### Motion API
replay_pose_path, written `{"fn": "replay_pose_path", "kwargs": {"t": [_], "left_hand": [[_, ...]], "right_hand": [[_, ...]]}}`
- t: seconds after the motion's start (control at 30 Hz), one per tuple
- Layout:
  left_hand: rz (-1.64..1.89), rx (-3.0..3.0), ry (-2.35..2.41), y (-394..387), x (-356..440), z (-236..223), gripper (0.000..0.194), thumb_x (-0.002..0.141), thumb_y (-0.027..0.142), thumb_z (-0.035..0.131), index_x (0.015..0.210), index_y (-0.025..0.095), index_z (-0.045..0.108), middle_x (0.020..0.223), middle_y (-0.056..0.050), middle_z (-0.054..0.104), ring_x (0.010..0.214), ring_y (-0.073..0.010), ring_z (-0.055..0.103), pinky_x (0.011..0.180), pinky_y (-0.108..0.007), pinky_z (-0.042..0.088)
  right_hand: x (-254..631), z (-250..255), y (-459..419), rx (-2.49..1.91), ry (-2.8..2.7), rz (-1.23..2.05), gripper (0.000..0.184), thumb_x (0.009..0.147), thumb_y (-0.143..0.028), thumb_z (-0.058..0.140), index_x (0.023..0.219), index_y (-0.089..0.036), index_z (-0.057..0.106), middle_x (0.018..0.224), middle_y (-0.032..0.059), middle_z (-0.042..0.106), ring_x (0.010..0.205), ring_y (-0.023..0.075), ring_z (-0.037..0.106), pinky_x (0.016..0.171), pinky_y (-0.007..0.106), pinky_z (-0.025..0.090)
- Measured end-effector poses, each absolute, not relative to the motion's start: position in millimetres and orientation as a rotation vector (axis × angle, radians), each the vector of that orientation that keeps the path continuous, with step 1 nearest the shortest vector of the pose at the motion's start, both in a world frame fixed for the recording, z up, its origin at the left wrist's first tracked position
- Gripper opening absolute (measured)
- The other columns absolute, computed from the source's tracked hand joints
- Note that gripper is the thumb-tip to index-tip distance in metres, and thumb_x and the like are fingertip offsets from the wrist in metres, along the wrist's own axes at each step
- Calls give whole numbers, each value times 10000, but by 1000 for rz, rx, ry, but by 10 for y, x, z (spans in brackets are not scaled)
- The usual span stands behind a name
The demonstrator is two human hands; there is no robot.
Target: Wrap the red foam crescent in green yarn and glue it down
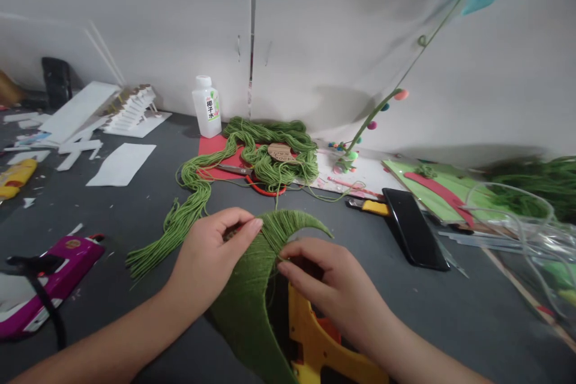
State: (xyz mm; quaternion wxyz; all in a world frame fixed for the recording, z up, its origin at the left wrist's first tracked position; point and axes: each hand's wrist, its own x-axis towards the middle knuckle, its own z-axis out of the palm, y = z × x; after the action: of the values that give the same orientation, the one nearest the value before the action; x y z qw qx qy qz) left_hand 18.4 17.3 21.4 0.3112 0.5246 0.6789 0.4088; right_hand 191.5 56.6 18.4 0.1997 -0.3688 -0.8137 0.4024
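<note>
A curved, pointed shape wrapped in green yarn [249,294] stands in front of me, its tip bending to the right. My left hand [216,246] pinches its left edge near the upper bend, thumb lying on the wrapped yarn. At the inner curve my right hand [321,267] has thumb and forefinger closed around a thin green yarn strand, partly hidden by the fingers. Just beyond the hands lies a loose green yarn bundle [193,186], with red-handled scissors [265,189] beside the tangled part. Under my right hand sits a yellow tool-like object [315,336], partly covered.
A white bottle [207,108] stands at the back by the wall. To the right lie a black phone [416,228], a yellow cutter [375,207] and a green board [441,192]. On the left are a purple device [67,276], paper scraps and a white staircase model [132,111].
</note>
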Motion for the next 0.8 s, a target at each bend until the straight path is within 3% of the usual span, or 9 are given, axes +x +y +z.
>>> {"fn": "replay_pose_path", "kwargs": {"t": [0.17,0.27,0.6,0.8], "left_hand": [[939,1516,1836,205,143,224,264,826,381,489,676,203,613,658,25,617,640,-160,530,549,-232,352],[816,1546,1745,198,178,244,267,819,368,487,647,201,603,617,38,581,629,-154,517,581,-232,355],[630,1180,1319,134,308,188,214,726,339,564,591,174,540,532,72,401,520,-96,340,485,-198,252],[623,1016,1171,145,288,145,232,711,387,599,643,169,560,554,69,423,511,-90,338,498,-199,263]], "right_hand": [[1997,229,500,-813,-2646,438,182,872,-134,428,814,-154,600,683,25,568,591,132,499,542,233,323],[2038,328,499,-680,-2724,284,211,894,-137,404,813,-151,598,678,23,538,586,132,466,542,235,312],[2071,411,636,-594,-2807,646,127,887,-185,499,838,-147,610,735,12,571,629,96,489,564,200,332],[2092,456,639,-731,-2692,896,53,827,-182,578,775,-177,568,729,-32,550,616,73,460,573,175,334]]}}
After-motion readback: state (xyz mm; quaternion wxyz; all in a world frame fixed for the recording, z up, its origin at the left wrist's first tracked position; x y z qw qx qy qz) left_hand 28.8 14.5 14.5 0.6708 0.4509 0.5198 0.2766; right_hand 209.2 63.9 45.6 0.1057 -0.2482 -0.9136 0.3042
